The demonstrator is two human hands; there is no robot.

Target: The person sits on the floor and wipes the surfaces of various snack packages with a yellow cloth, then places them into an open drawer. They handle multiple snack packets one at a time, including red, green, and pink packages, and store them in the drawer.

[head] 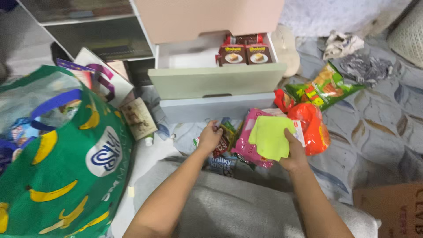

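A patterned bedsheet [374,132] spreads before a drawer unit [211,83]. The right hand [293,154] pinches a yellow-green cloth [269,136] over a pink packet [246,145] near the sheet's middle; soft, light, best held by its edge. The left hand [210,136] closes on small snack packets [227,136], probably crinkly and slippery.

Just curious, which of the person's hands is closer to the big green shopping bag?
The left. The left hand rests on small snack packets beside the green bag; the right hand is farther away, holding a yellow-green packet.
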